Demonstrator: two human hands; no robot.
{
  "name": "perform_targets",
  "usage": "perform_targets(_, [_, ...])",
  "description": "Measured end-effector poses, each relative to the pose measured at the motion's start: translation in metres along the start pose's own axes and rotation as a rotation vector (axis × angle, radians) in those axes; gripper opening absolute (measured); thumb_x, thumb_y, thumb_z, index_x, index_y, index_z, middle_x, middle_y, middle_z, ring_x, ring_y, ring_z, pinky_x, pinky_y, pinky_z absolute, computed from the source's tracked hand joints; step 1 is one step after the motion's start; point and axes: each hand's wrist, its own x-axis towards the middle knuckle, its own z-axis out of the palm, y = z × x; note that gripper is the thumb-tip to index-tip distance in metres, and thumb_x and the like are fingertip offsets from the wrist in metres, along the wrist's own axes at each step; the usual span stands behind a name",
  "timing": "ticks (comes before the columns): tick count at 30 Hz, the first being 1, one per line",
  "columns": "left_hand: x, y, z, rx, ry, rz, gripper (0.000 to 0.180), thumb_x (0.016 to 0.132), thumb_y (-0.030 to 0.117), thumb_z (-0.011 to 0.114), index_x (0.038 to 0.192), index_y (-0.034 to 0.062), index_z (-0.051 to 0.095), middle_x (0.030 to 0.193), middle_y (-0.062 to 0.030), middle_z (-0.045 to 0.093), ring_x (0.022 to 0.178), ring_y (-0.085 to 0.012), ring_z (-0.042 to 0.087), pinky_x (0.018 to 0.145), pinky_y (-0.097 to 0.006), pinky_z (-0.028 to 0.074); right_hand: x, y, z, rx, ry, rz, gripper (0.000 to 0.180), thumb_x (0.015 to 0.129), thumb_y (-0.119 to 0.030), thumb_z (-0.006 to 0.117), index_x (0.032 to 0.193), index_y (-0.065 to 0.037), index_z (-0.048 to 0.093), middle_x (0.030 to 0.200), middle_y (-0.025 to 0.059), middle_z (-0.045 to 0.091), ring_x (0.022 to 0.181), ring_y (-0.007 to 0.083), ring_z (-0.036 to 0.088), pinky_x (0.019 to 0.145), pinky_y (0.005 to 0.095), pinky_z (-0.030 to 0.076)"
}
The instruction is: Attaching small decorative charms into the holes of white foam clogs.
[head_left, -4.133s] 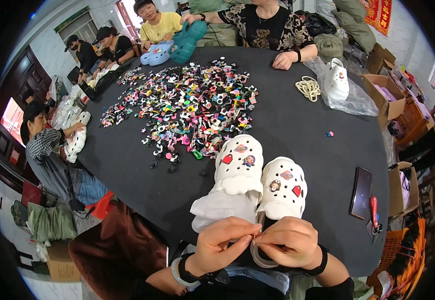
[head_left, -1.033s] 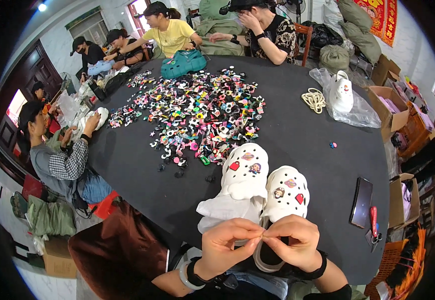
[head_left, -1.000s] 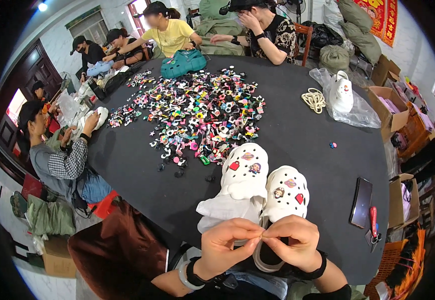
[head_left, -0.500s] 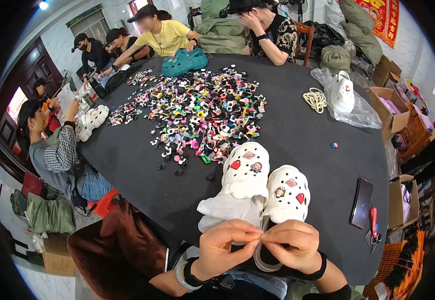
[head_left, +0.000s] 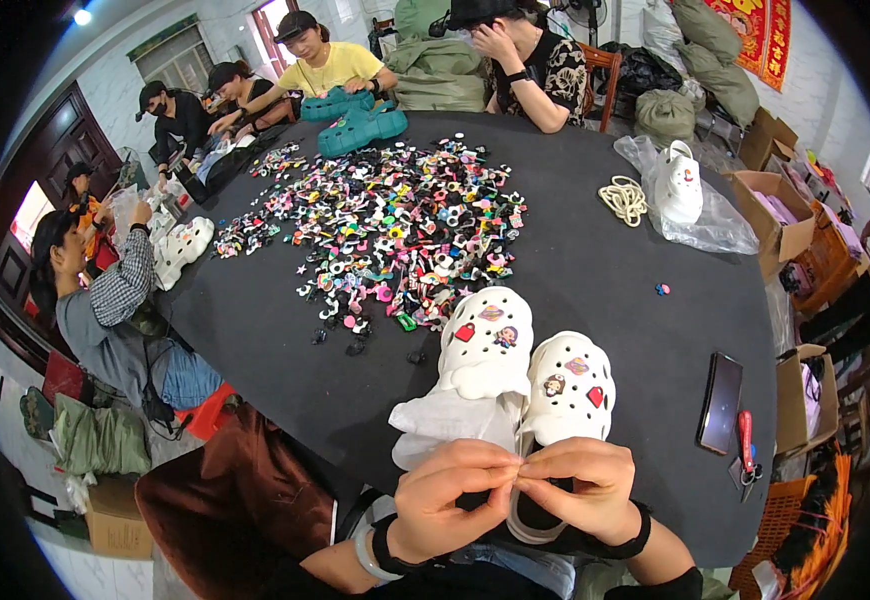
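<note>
- So, head view, near edge of the black table [head_left: 635, 250]: left hand [head_left: 450, 500] and right hand [head_left: 585, 490] meet fingertip to fingertip, pinched narrow on something too small to make out, just over the heel strap of the right white clog [head_left: 567, 390].
- Left white clog [head_left: 485, 345] sits touching it, both already wearing a few charms, with white cloth [head_left: 445, 420] under the heels.
- Pile of colourful charms [head_left: 385, 230] lies further out, well apart.
- My take: keep both pinches tight and close, and steady the wrists against the clog so the tiny piece doesn't slip.
- Black phone [head_left: 720, 402] and red-handled snips [head_left: 745, 445] lie off to the right.
</note>
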Motion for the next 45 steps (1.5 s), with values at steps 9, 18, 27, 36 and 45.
perform_targets(9, [0.009, 0.002, 0.001, 0.21, 0.016, 0.175, 0.022, 0.067, -0.009, 0.07, 0.087, -0.0028, 0.066, 0.089, -0.0145, 0.067, 0.078, -0.0254, 0.067, 0.069, -0.031, 0.054, 0.002, -0.005, 0.001, -0.094, -0.016, -0.002, 0.012, 0.074, 0.0, 0.074, 0.086, -0.001, 0.072, 0.08, 0.0108, 0.069, 0.07, 0.0199, 0.067, 0.062, 0.028, 0.053])
perform_targets(18, [0.013, 0.007, -0.002, 0.259, -0.025, 0.183, 0.022, 0.067, -0.007, 0.071, 0.088, -0.0021, 0.067, 0.089, -0.0147, 0.068, 0.078, -0.0257, 0.068, 0.069, -0.032, 0.054, 0.003, -0.004, 0.0, -0.018, -0.035, 0.067, 0.01, 0.076, -0.001, 0.073, 0.087, 0.0, 0.071, 0.078, 0.01, 0.068, 0.067, 0.0176, 0.065, 0.06, 0.026, 0.051])
perform_targets(27, [0.015, 0.01, -0.003, 0.209, -0.059, 0.158, 0.024, 0.067, -0.008, 0.071, 0.09, -0.002, 0.067, 0.09, -0.0148, 0.068, 0.079, -0.0261, 0.068, 0.07, -0.032, 0.054, 0.0, -0.004, 0.0, 0.022, -0.026, 0.104, 0.011, 0.077, -0.001, 0.073, 0.087, 0.0, 0.068, 0.077, 0.0088, 0.066, 0.065, 0.0125, 0.062, 0.058, 0.0233, 0.049])
perform_targets(36, [0.015, 0.007, -0.004, 0.061, -0.078, 0.032, 0.021, 0.07, -0.009, 0.07, 0.09, -0.0043, 0.068, 0.092, -0.0165, 0.067, 0.083, -0.0248, 0.067, 0.073, -0.031, 0.054, 0.0, 0.0, 0.0, 0.044, -0.017, 0.105, 0.01, 0.077, -0.001, 0.073, 0.085, 0.0, 0.068, 0.076, 0.0076, 0.065, 0.063, 0.011, 0.061, 0.057, 0.023, 0.047])
perform_targets(45, [0.005, 0.002, -0.01, -0.14, -0.137, -0.087, 0.023, 0.073, -0.012, 0.068, 0.095, -0.005, 0.069, 0.1, -0.0191, 0.066, 0.09, -0.0242, 0.066, 0.079, -0.031, 0.052, -0.001, -0.004, 0.0, 0.05, -0.027, 0.069, 0.009, 0.077, -0.001, 0.072, 0.085, 0.001, 0.068, 0.076, 0.008, 0.066, 0.063, 0.0115, 0.061, 0.057, 0.0227, 0.047])
